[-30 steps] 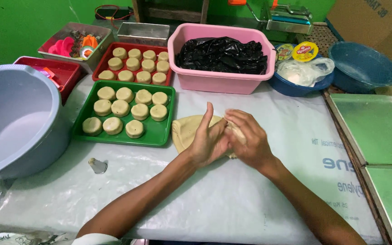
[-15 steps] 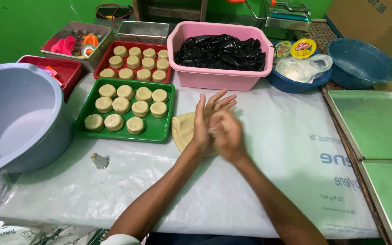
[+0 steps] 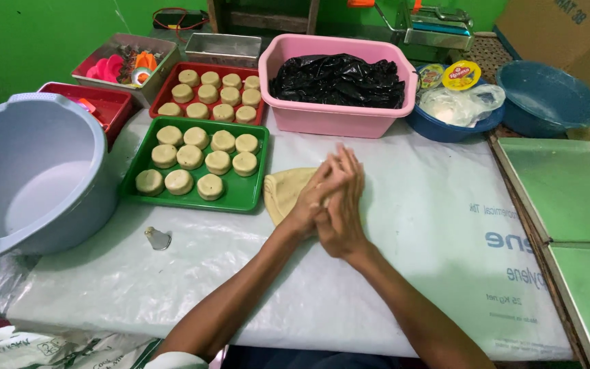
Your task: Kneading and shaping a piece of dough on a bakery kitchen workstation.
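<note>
My left hand [image 3: 312, 201] and my right hand [image 3: 346, 215] are pressed flat together, palm to palm, fingers pointing away from me, above the white plastic-covered table [image 3: 411, 225]. Anything between the palms is hidden. Just behind and left of them lies a flat sheet of pale dough [image 3: 283, 193]. To its left, a green tray [image 3: 240, 202] holds several round dough discs [image 3: 189, 157]. A red tray [image 3: 172, 86] behind it holds several more.
A big grey basin [image 3: 35, 178] stands at the left, with a small metal cutter [image 3: 158, 238] near it. A pink tub [image 3: 336, 119] with black plastic, two blue bowls [image 3: 548, 99] and a box of moulds [image 3: 114, 65] sit behind. Green baking trays [image 3: 568, 184] lie at right.
My hands left the dough sheet, came together and now press palm to palm, shifted slightly toward me and to the right.
</note>
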